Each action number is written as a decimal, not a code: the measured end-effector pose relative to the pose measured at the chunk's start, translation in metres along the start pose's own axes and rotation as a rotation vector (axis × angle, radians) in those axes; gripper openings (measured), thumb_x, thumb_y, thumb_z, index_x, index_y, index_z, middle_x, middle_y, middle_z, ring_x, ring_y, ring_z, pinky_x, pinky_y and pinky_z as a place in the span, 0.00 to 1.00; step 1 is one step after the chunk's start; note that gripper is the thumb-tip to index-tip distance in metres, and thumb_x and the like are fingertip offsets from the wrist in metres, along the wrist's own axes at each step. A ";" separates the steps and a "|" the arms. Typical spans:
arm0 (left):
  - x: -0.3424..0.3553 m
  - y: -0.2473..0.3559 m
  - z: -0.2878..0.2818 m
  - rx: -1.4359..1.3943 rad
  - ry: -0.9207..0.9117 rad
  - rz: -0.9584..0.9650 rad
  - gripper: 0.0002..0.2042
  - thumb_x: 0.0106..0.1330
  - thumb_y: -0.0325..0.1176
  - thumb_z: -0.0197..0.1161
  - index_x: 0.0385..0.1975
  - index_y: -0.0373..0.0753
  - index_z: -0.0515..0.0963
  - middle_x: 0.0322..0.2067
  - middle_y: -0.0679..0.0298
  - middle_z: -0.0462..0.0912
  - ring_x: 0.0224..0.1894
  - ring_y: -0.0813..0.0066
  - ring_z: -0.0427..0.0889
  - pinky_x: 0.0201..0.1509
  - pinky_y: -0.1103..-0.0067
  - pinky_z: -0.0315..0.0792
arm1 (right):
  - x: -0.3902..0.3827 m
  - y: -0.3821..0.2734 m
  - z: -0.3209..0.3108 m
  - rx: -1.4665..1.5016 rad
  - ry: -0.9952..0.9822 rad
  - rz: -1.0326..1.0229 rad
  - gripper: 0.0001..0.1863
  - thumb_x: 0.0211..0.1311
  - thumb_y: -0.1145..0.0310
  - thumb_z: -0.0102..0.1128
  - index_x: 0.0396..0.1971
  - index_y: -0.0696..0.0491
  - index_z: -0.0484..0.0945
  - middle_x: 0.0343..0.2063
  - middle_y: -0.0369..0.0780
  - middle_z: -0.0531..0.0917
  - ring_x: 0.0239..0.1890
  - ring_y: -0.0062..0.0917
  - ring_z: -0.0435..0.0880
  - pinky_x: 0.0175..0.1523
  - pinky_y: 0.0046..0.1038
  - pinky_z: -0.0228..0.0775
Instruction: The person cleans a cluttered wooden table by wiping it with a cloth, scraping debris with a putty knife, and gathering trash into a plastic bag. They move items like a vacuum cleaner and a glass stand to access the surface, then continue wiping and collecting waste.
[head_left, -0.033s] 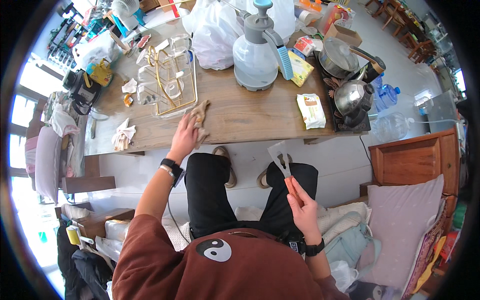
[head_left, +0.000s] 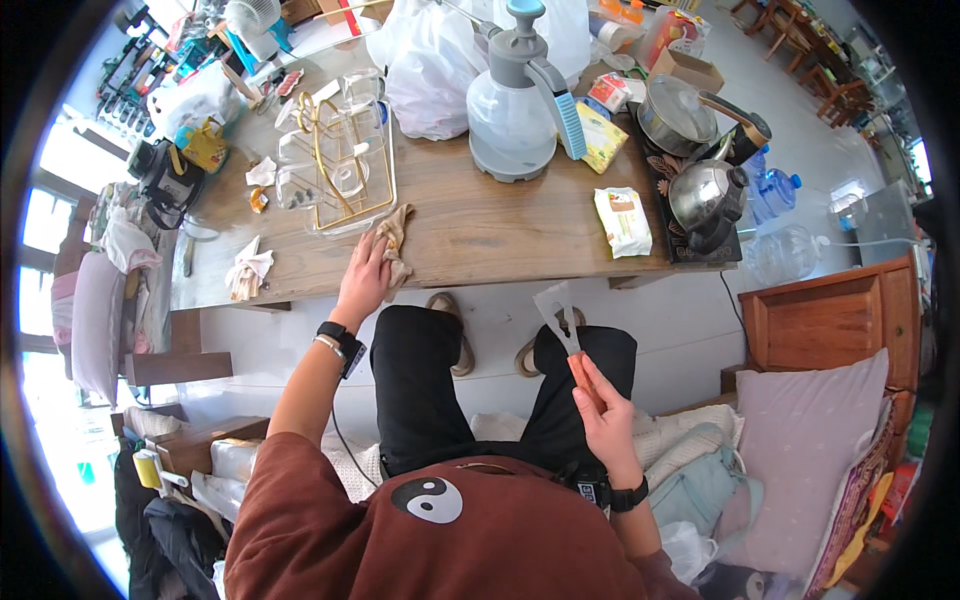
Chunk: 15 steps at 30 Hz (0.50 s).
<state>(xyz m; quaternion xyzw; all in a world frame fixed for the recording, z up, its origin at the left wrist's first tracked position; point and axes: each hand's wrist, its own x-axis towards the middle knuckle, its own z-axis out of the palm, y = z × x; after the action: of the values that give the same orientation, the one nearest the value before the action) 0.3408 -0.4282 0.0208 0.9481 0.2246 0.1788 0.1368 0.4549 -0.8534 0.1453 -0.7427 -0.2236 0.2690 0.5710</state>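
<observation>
The left hand (head_left: pixel 365 283) lay with fingers extended on a crumpled tan cloth (head_left: pixel 397 248) near the front edge of the wooden table (head_left: pixel 490 238) — whether it pinched the fabric, I could not tell. The right hand (head_left: pixel 608 428) was wrapped around an orange-handled scraper (head_left: pixel 584 377), blade toward the table. Just beyond the cloth, a gold wire cup rack (head_left: pixel 357 212) with glass cups (head_left: pixel 297 190) stood in the way. Farther out were 1 pressure sprayer (head_left: pixel 510 120) and a bulging white plastic bag (head_left: pixel 428 92); rightward, 1 wipes packet (head_left: pixel 622 222), then 1 kettle (head_left: pixel 698 195) and 1 lidded saucepan (head_left: pixel 675 120).
</observation>
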 end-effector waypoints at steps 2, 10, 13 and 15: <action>-0.011 -0.008 0.001 0.018 0.004 -0.028 0.20 0.64 0.28 0.56 0.56 0.32 0.72 0.62 0.44 0.66 0.67 0.44 0.62 0.70 0.60 0.60 | -0.001 0.002 0.002 -0.012 0.000 -0.007 0.24 0.67 0.76 0.56 0.62 0.62 0.69 0.57 0.45 0.79 0.59 0.23 0.77 0.61 0.23 0.67; 0.048 0.082 0.061 -0.124 -0.076 0.354 0.19 0.59 0.29 0.58 0.50 0.31 0.75 0.61 0.44 0.67 0.67 0.45 0.61 0.72 0.59 0.57 | 0.006 0.002 0.011 0.030 -0.049 -0.009 0.25 0.68 0.78 0.52 0.64 0.65 0.65 0.59 0.48 0.76 0.61 0.26 0.75 0.65 0.25 0.62; 0.040 0.063 0.049 -0.221 -0.005 0.350 0.21 0.56 0.27 0.59 0.52 0.33 0.74 0.59 0.45 0.69 0.66 0.46 0.64 0.70 0.60 0.60 | 0.007 0.001 0.011 -0.071 -0.056 0.070 0.25 0.69 0.74 0.53 0.64 0.64 0.66 0.59 0.47 0.76 0.60 0.26 0.75 0.64 0.26 0.62; 0.022 0.022 0.027 -0.206 0.064 0.334 0.23 0.54 0.25 0.60 0.54 0.35 0.73 0.59 0.47 0.69 0.65 0.47 0.65 0.69 0.61 0.62 | 0.007 0.002 0.011 -0.156 -0.037 0.144 0.25 0.69 0.73 0.54 0.63 0.64 0.67 0.59 0.47 0.76 0.60 0.26 0.75 0.64 0.26 0.63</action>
<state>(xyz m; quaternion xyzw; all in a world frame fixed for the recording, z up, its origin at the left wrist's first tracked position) 0.3777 -0.4416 0.0102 0.9470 0.0492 0.2512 0.1942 0.4524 -0.8413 0.1403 -0.7939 -0.2006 0.3046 0.4865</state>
